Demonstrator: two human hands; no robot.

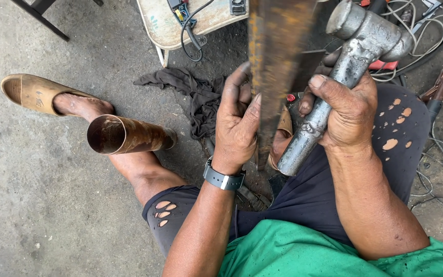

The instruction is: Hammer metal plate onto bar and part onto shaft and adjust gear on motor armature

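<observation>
- While left hand [238, 128] clasps upright rusty metal bar [275, 66], right hand [347, 110] fists steel hammer [352, 61] beside it.
- Rusty open-ended pipe [129, 135] lies across left shin, inside unclear.
- Dark rag [190, 95], cables [426, 31] on concrete floor [37, 195] beyond.

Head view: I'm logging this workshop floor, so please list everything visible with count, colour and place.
hammer: 1, grey metal, upper right, in the right hand
bar: 1, rusty, upright at centre, blurred, held by the left hand
pipe: 1, rusty brown, lying against the left shin
rag: 1, dark grey, on the floor at top centre
board: 1, pale, top centre, with small devices on it
cables: several, light and dark, right edge
sandal: 1 clear, tan, on the left foot
watch: 1, grey, left wrist
left hand: 1, grips the bar
right hand: 1, grips the hammer handle
</observation>
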